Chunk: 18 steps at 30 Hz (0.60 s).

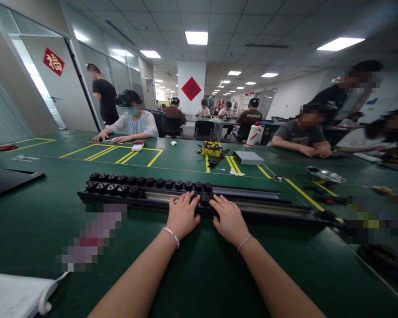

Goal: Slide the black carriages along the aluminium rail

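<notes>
A long black power track point(272, 212) lies across the table in front of me. A small black socket module point(205, 198) sits in its channel between my two hands. From the left, my left hand point(184, 216) touches the module with its index fingertip, and its other fingers rest over the track. My right hand point(230, 218) meets the module from the right with its fingertips. Both thumbs point inward at the track's near edge. Several more socket modules point(111, 189) fill the left end of this track. Behind it, a second track point(252, 192) carries a row of similar modules point(159, 182).
A white box point(16, 296) with a strap lies at the near left, a black panel point(9, 181) beyond it. Farther back are a yellow box with cables point(211, 149), a grey box point(248, 158), a white bottle point(253, 134) and a metal dish point(325, 174). People sit around the table.
</notes>
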### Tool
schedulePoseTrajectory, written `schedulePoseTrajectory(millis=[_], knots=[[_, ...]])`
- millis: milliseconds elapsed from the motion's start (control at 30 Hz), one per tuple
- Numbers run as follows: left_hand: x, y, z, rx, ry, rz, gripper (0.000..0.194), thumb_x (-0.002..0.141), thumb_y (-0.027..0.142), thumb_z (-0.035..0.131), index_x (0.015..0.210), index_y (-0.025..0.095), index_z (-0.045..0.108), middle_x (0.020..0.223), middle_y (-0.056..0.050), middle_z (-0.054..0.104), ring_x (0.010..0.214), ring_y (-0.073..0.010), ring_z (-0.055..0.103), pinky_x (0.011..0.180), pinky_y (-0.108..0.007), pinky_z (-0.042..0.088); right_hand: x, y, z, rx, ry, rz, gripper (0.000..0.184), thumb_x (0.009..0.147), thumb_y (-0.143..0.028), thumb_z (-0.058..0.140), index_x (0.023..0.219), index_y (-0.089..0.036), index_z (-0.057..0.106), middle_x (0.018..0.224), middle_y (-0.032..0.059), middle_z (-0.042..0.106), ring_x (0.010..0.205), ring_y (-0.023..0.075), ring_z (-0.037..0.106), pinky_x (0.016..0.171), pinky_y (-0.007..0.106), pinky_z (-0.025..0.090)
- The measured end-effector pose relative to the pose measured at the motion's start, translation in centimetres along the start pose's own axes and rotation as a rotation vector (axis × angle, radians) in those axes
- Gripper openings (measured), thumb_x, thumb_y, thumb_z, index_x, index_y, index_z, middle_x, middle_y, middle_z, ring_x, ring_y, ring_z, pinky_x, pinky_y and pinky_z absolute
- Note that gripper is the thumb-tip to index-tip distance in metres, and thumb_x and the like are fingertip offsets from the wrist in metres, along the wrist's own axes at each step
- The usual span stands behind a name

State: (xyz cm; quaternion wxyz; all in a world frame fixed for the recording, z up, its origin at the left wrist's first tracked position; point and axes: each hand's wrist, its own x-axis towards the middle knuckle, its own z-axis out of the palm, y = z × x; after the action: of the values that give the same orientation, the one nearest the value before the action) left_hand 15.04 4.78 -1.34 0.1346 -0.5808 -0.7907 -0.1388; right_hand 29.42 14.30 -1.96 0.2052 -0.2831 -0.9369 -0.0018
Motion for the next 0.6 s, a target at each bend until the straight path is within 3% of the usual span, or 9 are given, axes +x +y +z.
schedulePoseTrajectory(millis=[600], knots=[[0.03, -0.02, 0.05, 0.0, -0.005, -0.005, 0.055, 0.072, 0.036, 0.052, 0.126, 0.031, 0.042, 0.136, -0.004, 0.041, 0.123, -0.0262, 0.034, 0.096, -0.05, 0.027, 0.02, 0.0, 0.0, 0.012, 0.0, 0.004, 0.048, 0.074, -0.015, 0.046, 0.12, -0.025, 0.049, 0.135, 0.003, 0.043, 0.127, 0.0202, 0.032, 0.101, 0.04, 0.026]])
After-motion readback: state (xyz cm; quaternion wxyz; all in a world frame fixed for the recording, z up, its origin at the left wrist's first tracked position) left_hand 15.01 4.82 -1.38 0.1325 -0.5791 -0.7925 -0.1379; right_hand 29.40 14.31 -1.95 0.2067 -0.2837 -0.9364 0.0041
